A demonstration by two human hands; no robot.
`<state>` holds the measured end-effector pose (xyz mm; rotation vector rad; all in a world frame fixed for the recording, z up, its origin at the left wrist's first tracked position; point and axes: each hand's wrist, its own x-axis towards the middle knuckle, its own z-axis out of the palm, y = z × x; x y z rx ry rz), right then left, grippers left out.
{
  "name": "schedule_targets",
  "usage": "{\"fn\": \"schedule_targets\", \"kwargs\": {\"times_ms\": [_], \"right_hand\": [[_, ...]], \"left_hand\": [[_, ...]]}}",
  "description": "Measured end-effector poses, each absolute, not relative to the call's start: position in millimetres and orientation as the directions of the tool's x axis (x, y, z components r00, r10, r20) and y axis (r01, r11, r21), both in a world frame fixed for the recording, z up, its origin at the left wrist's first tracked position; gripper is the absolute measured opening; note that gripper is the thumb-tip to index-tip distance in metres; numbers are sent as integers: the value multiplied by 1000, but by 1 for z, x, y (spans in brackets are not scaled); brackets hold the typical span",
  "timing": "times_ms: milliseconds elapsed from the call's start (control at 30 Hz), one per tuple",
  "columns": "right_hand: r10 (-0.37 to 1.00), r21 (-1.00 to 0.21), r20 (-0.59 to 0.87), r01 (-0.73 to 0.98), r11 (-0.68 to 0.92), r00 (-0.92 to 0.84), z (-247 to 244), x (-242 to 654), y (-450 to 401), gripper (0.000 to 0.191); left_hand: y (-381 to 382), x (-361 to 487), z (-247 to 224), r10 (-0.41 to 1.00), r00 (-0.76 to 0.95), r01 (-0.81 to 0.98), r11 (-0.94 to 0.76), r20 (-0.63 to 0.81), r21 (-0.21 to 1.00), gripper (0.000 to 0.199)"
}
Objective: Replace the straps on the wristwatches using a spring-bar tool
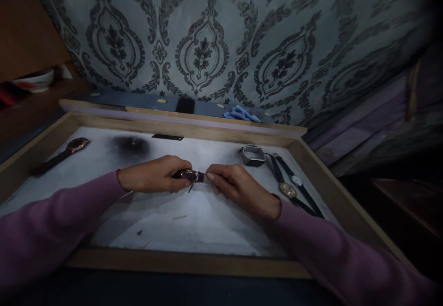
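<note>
Above the white floor of a wooden tray, both hands meet at a wristwatch with a dark face and a brownish case. My left hand is closed around the case, thumb along its near side. With thumb and fingers, my right hand pinches the dark red-brown watch strap just right of the case. A thin dark piece sticks out below the case; I cannot tell what it is. The fingers of the right hand hide the strap's far end.
A brown watch lies at the tray's left. To the right are a grey-banded watch, a gold-faced watch and a white-faced watch. A black strip lies near the back wall; a blue cloth sits behind it.
</note>
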<state>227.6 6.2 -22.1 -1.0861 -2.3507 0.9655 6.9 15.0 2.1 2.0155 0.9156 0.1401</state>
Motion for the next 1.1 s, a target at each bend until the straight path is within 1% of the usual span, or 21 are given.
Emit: {"fn": "schedule_targets", "kwargs": {"times_ms": [133, 333, 733, 967, 1100], "right_hand": [[772, -701, 51, 528, 480, -634, -21, 227, 5, 32], [766, -671, 61, 541, 506, -640, -20, 227, 3, 30], [751, -602, 52, 580, 549, -658, -16, 226, 0, 27], [709, -587, 40, 557, 587, -704, -21, 225, -1, 26], [722, -609, 53, 551, 570, -689, -21, 225, -1, 25]], "left_hand": [[15, 6, 0, 649, 727, 544, -343, -225, 766, 14], [16, 6, -1, 640, 732, 528, -316, -233, 788, 15], [15, 6, 0, 630, 740, 536, -338, -238, 773, 17], [16, 6, -1, 631, 738, 524, -310, -241, 793, 18], [16, 5, -1, 628, 739, 521, -304, -244, 798, 18]]}}
